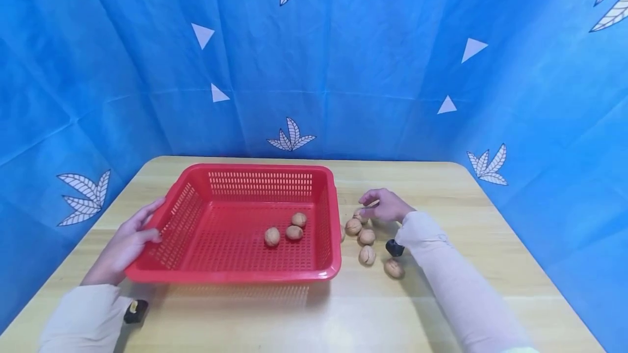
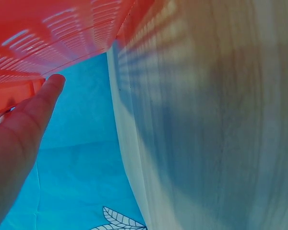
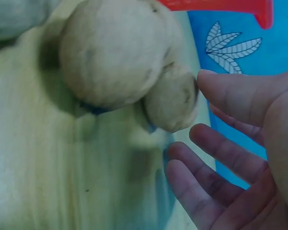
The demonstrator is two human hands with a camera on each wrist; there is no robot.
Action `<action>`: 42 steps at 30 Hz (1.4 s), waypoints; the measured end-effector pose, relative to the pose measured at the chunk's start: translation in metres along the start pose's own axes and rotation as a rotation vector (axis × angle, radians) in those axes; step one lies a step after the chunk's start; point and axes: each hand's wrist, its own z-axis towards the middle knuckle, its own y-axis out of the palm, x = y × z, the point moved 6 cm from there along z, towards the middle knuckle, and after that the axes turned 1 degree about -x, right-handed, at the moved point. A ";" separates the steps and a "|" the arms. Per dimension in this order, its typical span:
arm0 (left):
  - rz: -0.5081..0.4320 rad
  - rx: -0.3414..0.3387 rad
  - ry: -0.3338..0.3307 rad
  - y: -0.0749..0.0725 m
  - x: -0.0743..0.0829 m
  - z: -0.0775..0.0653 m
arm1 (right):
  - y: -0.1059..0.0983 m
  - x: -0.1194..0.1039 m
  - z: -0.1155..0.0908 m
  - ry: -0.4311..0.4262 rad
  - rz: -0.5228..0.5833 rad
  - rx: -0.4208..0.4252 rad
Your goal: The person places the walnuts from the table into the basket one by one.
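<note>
A red plastic basket (image 1: 233,275) with slotted walls stands on the left of the table. My left hand (image 1: 125,244) grips its left rim, thumb on the upper side, and a finger runs along the outer wall in the left wrist view. Three walnuts (image 1: 272,236) lie inside, toward the basket's right. On the table beyond its right wall is a loose cluster of walnuts (image 1: 367,237). Over the far end of that cluster is my right hand (image 1: 387,206), fingers spread and slightly bent. In the right wrist view its thumb tip is right at the edge of a walnut (image 3: 173,98).
The light wooden table (image 1: 490,266) carries everything. One walnut (image 1: 394,268) sits nearer me, apart from the cluster, below the right wrist. A blue curtain (image 1: 392,42) with leaf prints hangs behind and along both sides. Small black devices (image 1: 136,311) show at both wrists.
</note>
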 end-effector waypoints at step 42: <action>-0.002 0.007 0.019 0.000 0.006 0.003 | -0.013 -0.027 -0.006 -0.112 -0.038 -0.040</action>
